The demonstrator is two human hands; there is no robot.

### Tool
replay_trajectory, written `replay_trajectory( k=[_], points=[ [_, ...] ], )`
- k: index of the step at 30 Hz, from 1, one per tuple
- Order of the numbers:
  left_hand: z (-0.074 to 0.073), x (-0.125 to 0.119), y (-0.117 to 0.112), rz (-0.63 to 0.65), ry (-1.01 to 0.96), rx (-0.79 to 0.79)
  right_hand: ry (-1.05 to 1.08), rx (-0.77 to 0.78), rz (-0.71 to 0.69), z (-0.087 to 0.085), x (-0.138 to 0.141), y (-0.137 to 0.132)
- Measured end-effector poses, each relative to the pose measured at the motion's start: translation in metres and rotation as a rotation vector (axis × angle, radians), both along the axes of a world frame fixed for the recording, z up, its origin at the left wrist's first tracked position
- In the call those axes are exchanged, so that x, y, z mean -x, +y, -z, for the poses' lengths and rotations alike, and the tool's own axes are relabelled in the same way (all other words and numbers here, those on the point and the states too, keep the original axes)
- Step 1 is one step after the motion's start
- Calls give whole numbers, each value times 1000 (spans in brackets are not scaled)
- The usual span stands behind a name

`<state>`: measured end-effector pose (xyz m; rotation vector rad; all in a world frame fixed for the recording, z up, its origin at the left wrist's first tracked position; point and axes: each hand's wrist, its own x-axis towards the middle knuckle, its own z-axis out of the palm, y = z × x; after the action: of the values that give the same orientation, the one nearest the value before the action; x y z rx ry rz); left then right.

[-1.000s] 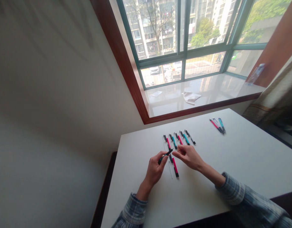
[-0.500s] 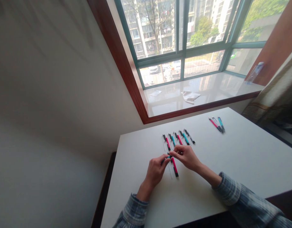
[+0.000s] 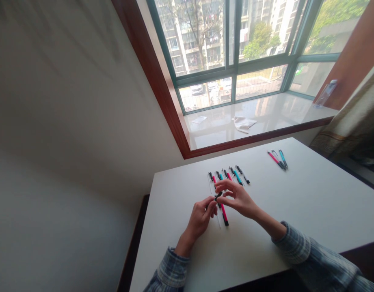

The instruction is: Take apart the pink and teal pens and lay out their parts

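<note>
My left hand (image 3: 201, 219) is closed around a pen, with thumb and forefinger pinching it. Only the pen's dark end (image 3: 218, 195) sticks out; the rest is hidden in the fingers. Beside that end, my right hand (image 3: 237, 198) has its fingers spread and thumb apart from the forefinger. Whether the thumb touches the pen, I cannot tell. Under the hands lie a pink pen barrel with a black grip (image 3: 224, 215) and a thin pale refill (image 3: 218, 221). Just beyond the right hand is a row of pen parts, among them a teal barrel (image 3: 238, 177) and a black piece (image 3: 239, 168).
Three pens lie at the far right of the white table (image 3: 296, 211), including a pink pen (image 3: 275, 159) and a teal pen (image 3: 282, 157). Behind the table, a white cloth (image 3: 244, 124) and a clear bottle (image 3: 325, 95) rest on the windowsill. A wall borders the left.
My right hand's fingers have opened from a pinch at the pen and lifted slightly. My left hand keeps hold of the pen in nearly the same place, and its dark end now shows.
</note>
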<state>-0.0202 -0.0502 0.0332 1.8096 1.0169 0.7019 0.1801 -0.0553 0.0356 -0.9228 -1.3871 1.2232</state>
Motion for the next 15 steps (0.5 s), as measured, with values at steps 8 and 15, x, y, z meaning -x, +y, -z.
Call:
replay_trajectory(
  k=[8,15],
  points=[
    [1,-1,-1,55,-269,161,144,7,-70,-9,6,-3],
    [-1,0,-2,85,-346,208,109,13,26,-8,10,-2]
  ],
)
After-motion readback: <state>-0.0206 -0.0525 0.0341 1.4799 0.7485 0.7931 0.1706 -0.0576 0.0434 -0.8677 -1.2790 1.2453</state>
